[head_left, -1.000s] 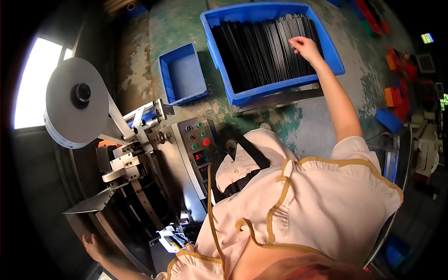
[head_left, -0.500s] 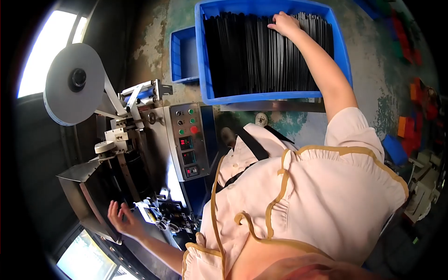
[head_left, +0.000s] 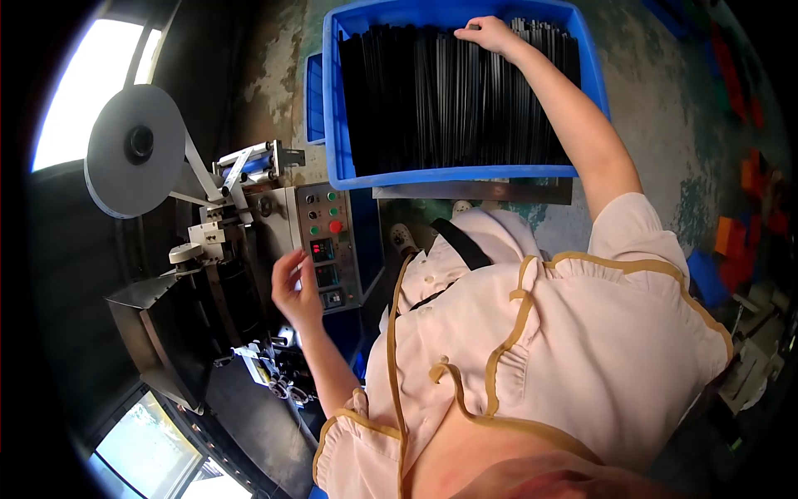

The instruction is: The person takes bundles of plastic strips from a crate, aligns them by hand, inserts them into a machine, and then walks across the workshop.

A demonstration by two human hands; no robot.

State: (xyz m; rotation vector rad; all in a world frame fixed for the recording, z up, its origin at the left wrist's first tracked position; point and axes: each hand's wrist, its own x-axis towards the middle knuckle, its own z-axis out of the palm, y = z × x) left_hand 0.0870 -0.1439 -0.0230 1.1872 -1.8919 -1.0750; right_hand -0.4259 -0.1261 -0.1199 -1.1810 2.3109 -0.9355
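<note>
My left hand (head_left: 298, 291) is raised in front of the machine's control panel (head_left: 353, 249), its fingers loosely bent and apart, and nothing shows in it. At the far side of a large blue bin (head_left: 465, 176), my right hand (head_left: 492, 36) pinches at the upper ends of the black strips (head_left: 416, 108). Long, thin and dark, these strips stand packed side by side in the bin. My fingertips are closed around what looks like the end of one strip; the rest of it is hard to tell from the others.
To the left stands a machine with a large grey reel (head_left: 170, 158) feeding a pale band, and a dark metal hood (head_left: 154, 291). A smaller blue bin (head_left: 315, 100) sits behind the large one. Orange and red containers (head_left: 730, 239) are at far right.
My left hand has moved up and right, from beside the hood to the control panel. My right hand has shifted left along the strip ends and its fingers have pinched together.
</note>
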